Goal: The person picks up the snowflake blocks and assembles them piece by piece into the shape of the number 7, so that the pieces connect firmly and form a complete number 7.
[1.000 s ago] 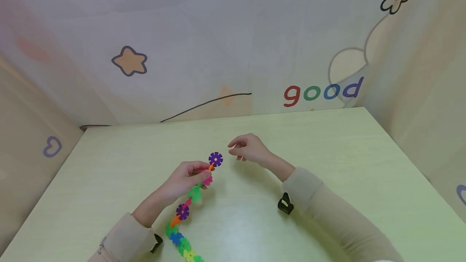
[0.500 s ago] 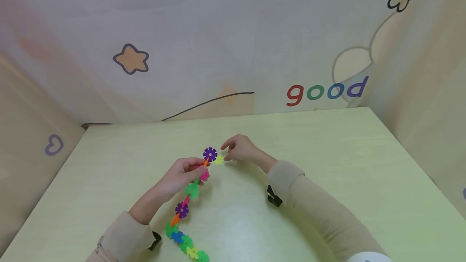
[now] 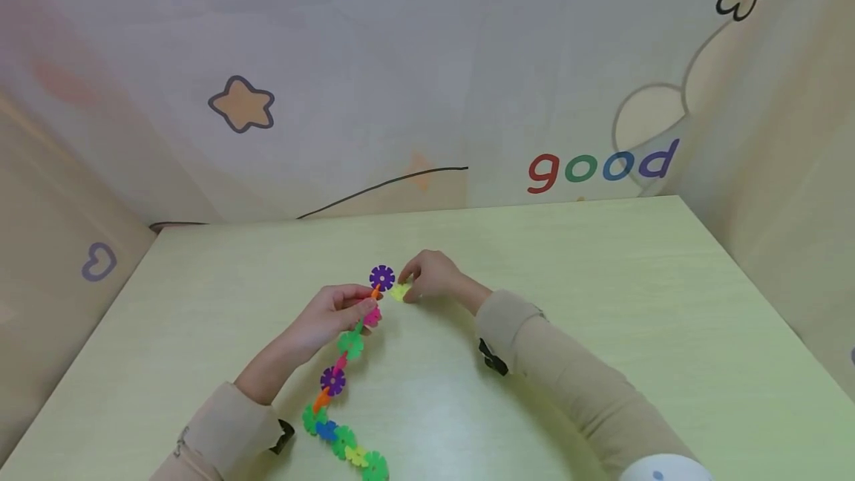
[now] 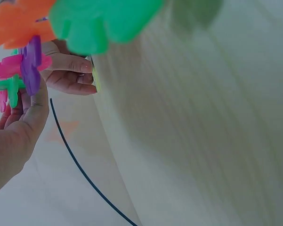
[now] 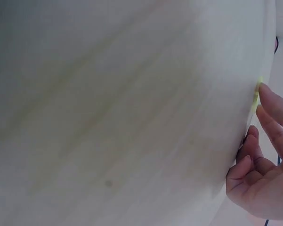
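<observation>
My left hand [image 3: 327, 320] pinches the upper part of a chain of interlocking plastic snowflake discs, at a pink disc [image 3: 372, 315]. Above those fingers an orange disc [image 3: 375, 292] stands edge-on, with a purple disc [image 3: 382, 278] at the chain's top end. Green discs [image 3: 350, 345], another purple disc [image 3: 332, 381] and a blue disc [image 3: 326, 430] follow downward toward the near edge. Just right of the chain's top, my right hand [image 3: 433, 275] has thumb and index finger around a separate yellow disc [image 3: 401, 292] low at the tabletop. In the right wrist view the yellow disc [image 5: 255, 97] shows only as a thin edge between fingertips.
The pale wooden table [image 3: 588, 266] spreads around both hands. Behind it hangs a printed cloth backdrop [image 3: 401, 80], with cloth at both sides too. Black clips [image 3: 493, 358] sit at both sleeve cuffs. A white rounded object [image 3: 664, 468] shows at the bottom right.
My right hand has moved left and down to the yellow disc, its fingers closing around it. The left hand has shifted slightly up and left with the chain.
</observation>
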Tool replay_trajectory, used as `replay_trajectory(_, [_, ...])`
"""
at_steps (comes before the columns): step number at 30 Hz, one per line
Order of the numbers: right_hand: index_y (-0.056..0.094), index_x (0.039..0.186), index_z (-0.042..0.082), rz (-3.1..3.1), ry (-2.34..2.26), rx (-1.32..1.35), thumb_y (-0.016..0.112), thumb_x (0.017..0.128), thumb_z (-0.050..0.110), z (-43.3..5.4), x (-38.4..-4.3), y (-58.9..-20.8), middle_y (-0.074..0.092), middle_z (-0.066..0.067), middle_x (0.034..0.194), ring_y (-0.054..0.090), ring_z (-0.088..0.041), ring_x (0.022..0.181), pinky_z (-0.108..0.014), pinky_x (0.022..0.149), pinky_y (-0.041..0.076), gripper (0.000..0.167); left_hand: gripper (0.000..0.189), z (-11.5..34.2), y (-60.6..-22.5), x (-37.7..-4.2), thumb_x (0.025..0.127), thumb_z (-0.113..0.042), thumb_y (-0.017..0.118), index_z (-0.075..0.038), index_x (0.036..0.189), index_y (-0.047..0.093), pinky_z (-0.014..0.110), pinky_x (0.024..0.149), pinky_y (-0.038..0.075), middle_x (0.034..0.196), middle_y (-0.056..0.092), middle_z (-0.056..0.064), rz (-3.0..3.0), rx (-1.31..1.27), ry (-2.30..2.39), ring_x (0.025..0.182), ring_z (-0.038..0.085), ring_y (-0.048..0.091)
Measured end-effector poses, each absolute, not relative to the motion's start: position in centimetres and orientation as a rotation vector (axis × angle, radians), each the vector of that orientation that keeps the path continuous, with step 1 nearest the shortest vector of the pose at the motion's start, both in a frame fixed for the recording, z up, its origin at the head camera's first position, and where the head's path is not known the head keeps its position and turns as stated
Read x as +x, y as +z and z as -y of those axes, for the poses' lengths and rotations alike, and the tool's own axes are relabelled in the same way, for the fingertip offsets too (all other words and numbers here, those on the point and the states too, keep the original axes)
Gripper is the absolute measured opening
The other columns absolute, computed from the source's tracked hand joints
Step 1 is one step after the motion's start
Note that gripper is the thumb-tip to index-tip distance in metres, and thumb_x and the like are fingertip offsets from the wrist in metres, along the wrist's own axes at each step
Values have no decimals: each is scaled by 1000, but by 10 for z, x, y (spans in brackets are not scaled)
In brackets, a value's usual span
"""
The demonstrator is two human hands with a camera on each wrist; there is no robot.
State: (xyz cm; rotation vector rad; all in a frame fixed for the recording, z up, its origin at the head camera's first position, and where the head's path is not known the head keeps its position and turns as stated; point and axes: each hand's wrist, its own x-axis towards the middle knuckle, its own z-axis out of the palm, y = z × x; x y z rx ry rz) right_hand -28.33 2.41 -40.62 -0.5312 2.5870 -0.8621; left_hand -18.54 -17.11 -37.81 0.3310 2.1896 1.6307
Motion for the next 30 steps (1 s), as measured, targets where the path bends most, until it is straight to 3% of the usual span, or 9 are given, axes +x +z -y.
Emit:
replay_trajectory(6, [65, 85, 8, -2608, -841, -503, 78, 68, 8, -22, -280, -405, 56, -2, 81, 49, -17, 78, -28, 71, 42, 21, 41, 171, -378, -185, 93, -20, 53, 11, 120, 48, 29, 77, 51, 97, 63, 17, -2196, 339, 1633, 92, 36, 60])
replay_trajectory(11, [63, 82, 6, -2573, -917, -465, 76, 69, 3, -26, -280, -403, 57, -3, 80, 51, -17, 74, -26, 67, 43, 18, 41, 169, -378, -185, 93, -20, 53, 12, 119, 48, 28, 77, 51, 96, 63, 15, -2187, 345, 1641, 92, 36, 60])
replay_trajectory(19, [67, 85, 5, -2492, -1041, -480, 71, 76, 7, -43, -275, -396, 59, -3, 78, 51, -14, 68, -23, 60, 44, 11, 41, 166, -378, -184, 93, -20, 54, 11, 119, 49, 29, 77, 51, 96, 64, 13, -2187, 361, 1631, 90, 33, 61])
replay_trajectory(30, [66, 93, 2, -2372, -1287, -528, 66, 83, 10, -69, -257, -375, 64, -3, 79, 57, -16, 68, -27, 64, 49, 12, 39, 160, -378, -180, 92, -19, 55, 10, 118, 51, 29, 78, 51, 93, 65, 13, -2164, 421, 1594, 86, 26, 62])
